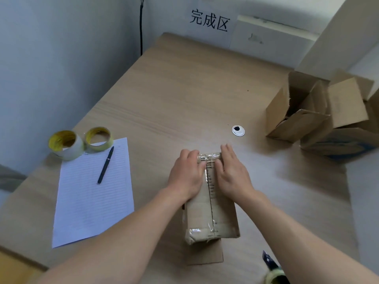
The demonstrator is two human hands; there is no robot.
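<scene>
A small brown cardboard box [211, 214] lies lengthwise on the wooden table [174, 95], its top seam running away from me. Clear tape crosses its far end and its near end. My left hand [187, 175] lies flat on the far left part of the lid, fingers straight and reaching the far edge. My right hand [230, 171] presses flat on the far right part, fingers over the tape at that edge. Both thumbs sit beside the seam. A loose cardboard piece [207, 255] sticks out under the box's near end.
Two rolls of tape [66, 144] [99, 138] stand at the left by a lined sheet [92, 197] with a black pen [106, 165]. Open cardboard boxes [315, 107] crowd the right edge. A cable grommet [238, 130] sits mid-table. A tape dispenser [273, 271] lies at the bottom right.
</scene>
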